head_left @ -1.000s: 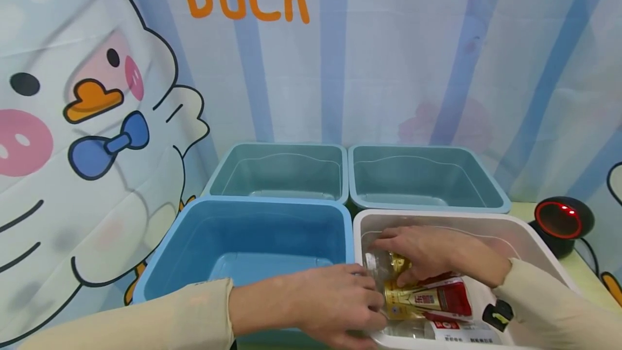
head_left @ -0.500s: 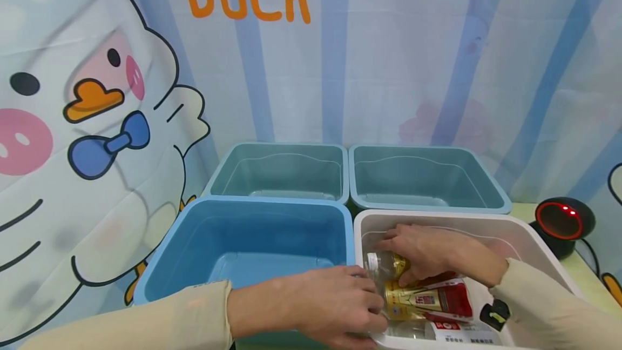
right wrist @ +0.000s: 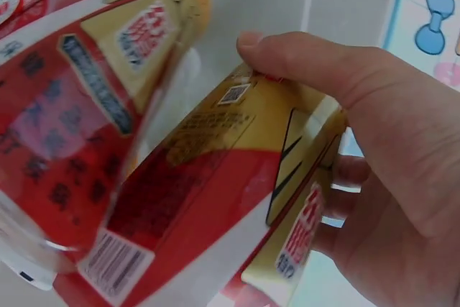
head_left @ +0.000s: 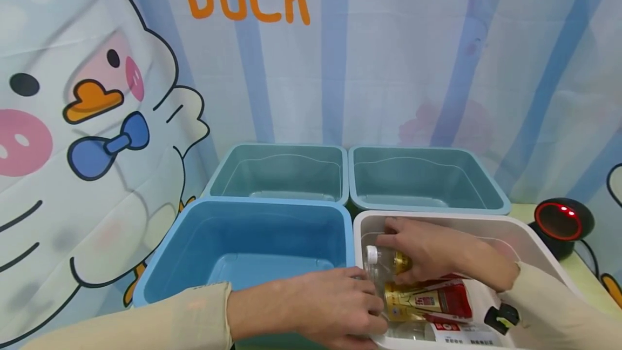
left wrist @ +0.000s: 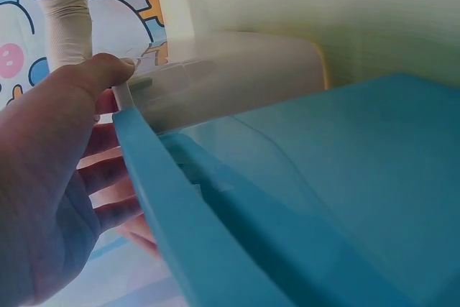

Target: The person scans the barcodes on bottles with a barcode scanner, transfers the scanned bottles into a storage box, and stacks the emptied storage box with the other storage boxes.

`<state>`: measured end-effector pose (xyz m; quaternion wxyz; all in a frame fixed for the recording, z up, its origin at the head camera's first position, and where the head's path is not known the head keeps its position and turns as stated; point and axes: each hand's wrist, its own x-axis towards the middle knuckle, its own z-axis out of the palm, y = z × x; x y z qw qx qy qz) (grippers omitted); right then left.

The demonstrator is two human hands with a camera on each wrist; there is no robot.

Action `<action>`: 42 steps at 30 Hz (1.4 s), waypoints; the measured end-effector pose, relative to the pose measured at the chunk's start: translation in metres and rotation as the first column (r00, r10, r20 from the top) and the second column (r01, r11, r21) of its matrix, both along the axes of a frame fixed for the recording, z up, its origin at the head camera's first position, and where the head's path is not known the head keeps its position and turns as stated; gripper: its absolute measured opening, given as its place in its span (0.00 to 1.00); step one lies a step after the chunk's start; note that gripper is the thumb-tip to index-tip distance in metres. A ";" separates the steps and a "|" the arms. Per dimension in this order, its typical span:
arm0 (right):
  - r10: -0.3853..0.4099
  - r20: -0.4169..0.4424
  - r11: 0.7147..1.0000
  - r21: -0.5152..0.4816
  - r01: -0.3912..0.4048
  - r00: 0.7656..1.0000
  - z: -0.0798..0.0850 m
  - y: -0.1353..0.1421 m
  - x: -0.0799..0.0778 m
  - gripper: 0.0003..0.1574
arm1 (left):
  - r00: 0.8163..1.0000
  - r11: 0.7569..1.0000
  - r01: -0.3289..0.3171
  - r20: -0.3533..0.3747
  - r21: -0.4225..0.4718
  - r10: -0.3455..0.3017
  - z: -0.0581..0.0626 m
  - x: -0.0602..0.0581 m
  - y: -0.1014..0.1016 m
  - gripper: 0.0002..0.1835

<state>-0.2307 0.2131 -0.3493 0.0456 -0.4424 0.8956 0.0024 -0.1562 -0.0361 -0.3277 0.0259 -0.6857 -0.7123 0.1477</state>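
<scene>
Left hand (head_left: pixel 337 305) grips a round-cornered white bin (head_left: pixel 534 244), right hand (head_left: pixel 427 247) holds a clear, glossy-labelled bottle (right wrist: pixel 215 177)

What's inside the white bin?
Red-and-gold-labelled bottles, one held by the right hand, and a white-labelled bottle. What lies beneath them is covered.

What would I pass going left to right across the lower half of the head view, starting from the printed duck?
Printed duck → blue bin → left hand → red-and-gold item → black device with a glowing red ring.
</scene>
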 end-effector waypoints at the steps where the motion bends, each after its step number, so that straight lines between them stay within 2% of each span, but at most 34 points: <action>1: -0.004 0.004 1.000 -0.017 0.004 1.000 0.002 0.000 0.001 0.36 | 1.000 1.000 -0.002 0.001 0.000 0.002 0.000 0.000 0.000 0.18; 8: -0.036 0.085 0.988 -0.145 0.048 0.996 0.013 0.007 0.000 0.32 | 1.000 1.000 -0.019 0.016 -0.010 0.019 0.001 0.001 0.000 0.18; 14: -0.076 0.118 0.978 -0.186 0.097 0.990 0.017 0.013 0.000 0.39 | 1.000 1.000 -0.010 0.008 -0.008 0.010 0.000 0.000 0.000 0.18; 17: -0.059 0.138 0.969 -0.229 0.090 0.989 0.023 0.016 -0.001 0.36 | 1.000 1.000 -0.011 0.007 -0.011 0.011 0.000 0.000 0.000 0.18; 20: -0.020 0.109 0.950 -0.309 0.053 0.994 0.029 0.021 -0.003 0.30 | 1.000 1.000 -0.014 0.014 -0.018 0.014 0.000 0.000 0.001 0.18; 22: -0.019 0.086 0.931 -0.362 0.049 0.996 0.032 0.026 -0.003 0.31 | 1.000 1.000 -0.016 0.021 -0.022 0.017 0.000 0.000 0.001 0.19; 26: -0.061 0.025 0.895 -0.441 0.066 0.998 0.040 0.036 -0.001 0.34 | 0.999 0.999 -0.028 0.046 -0.028 0.029 0.000 0.000 0.001 0.19; 30: -0.110 -0.029 0.876 -0.475 0.083 0.993 0.047 0.046 0.002 0.33 | 0.998 0.999 -0.033 0.054 -0.024 0.035 0.000 0.000 0.002 0.19; 34: -0.138 -0.027 0.857 -0.504 0.105 0.990 0.054 0.058 0.006 0.34 | 0.998 0.999 -0.032 0.046 -0.019 0.033 0.001 0.001 0.002 0.19; 42: -0.147 0.022 0.789 -0.601 0.130 0.989 0.061 0.083 0.003 0.39 | 0.998 0.999 -0.037 0.046 -0.027 0.038 0.001 0.001 0.002 0.19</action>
